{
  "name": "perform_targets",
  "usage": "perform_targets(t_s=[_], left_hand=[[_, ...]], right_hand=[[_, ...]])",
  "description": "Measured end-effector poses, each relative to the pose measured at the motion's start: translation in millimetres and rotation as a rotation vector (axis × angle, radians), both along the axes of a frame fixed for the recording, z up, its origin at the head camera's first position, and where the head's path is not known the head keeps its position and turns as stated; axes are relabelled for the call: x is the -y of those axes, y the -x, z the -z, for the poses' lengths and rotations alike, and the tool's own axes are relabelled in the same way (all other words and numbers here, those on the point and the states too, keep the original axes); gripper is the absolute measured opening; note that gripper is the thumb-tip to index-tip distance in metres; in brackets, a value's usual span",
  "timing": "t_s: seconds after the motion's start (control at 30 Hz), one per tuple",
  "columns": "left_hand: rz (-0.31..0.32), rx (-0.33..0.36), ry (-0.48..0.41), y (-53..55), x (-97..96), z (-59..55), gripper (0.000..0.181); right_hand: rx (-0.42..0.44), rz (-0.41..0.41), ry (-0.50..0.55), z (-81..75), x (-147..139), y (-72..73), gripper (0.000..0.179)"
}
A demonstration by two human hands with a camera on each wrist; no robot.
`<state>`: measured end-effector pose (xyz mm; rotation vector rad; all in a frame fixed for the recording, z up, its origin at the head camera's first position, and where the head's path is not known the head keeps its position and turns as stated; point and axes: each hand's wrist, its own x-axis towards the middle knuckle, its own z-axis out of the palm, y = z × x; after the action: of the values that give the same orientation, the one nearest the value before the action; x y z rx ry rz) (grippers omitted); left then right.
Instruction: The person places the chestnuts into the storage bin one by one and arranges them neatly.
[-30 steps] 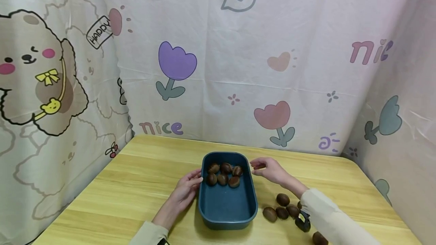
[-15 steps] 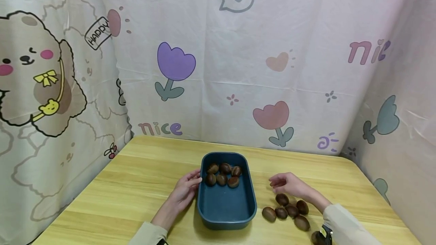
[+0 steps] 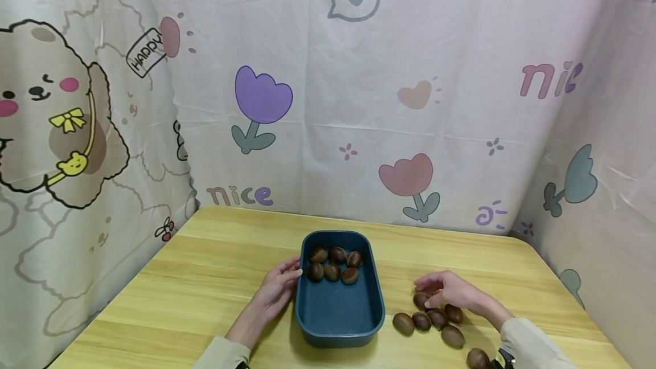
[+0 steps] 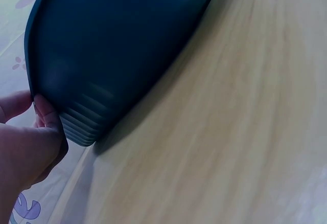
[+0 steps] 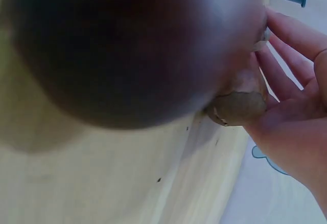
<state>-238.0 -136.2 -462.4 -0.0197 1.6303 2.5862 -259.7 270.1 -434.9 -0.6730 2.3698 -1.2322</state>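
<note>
A dark blue rectangular box (image 3: 340, 312) stands on the table with several brown chestnuts (image 3: 332, 271) in its far half. My left hand (image 3: 277, 292) holds the box's left side, thumb at the rim and fingers against the outer wall; the left wrist view shows this grip on the box wall (image 4: 112, 45). To the right of the box, my right hand (image 3: 453, 291) pinches a chestnut (image 3: 421, 300) at the far end of a loose group. A very near chestnut (image 5: 133, 50) fills much of the right wrist view and partly hides the fingers.
Several more chestnuts lie on the wooden table (image 3: 220, 255), among them one at the group's left (image 3: 403, 323) and one by the right cuff (image 3: 478, 359). A printed curtain (image 3: 328, 101) hangs behind the table and along both sides.
My right hand has moved from beside the box's far right rim, right and nearer, down onto the loose chestnuts, and its fingers have closed round one. The left hand keeps its place.
</note>
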Motion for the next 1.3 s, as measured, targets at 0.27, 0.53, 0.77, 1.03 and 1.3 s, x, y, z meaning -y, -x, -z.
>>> perform_targets(t_s=[0.27, 0.53, 0.77, 1.03, 1.3], left_hand=[[0.005, -0.001, -0.002, 0.9, 0.0, 1.2, 0.043], [0.006, -0.017, -0.002, -1.0, 1.0, 0.6, 0.044], [0.005, -0.01, -0.001, -1.2, 1.0, 0.7, 0.041], [0.008, -0.017, -0.003, -1.7, 0.4, -0.2, 0.04], [0.009, 0.001, -0.016, -0.7, 0.7, -0.7, 0.04]], right_hand=[[0.017, -0.032, 0.008, 2.3, -2, 0.0, 0.045], [-0.066, -0.015, -0.028, 5.4, -1, 0.2, 0.04], [-0.115, 0.03, -0.064, 4.4, 4, -1.3, 0.037], [-0.113, 0.069, -0.086, 2.2, 8, -1.3, 0.032], [-0.126, 0.147, -0.106, 2.9, 11, 0.9, 0.03]])
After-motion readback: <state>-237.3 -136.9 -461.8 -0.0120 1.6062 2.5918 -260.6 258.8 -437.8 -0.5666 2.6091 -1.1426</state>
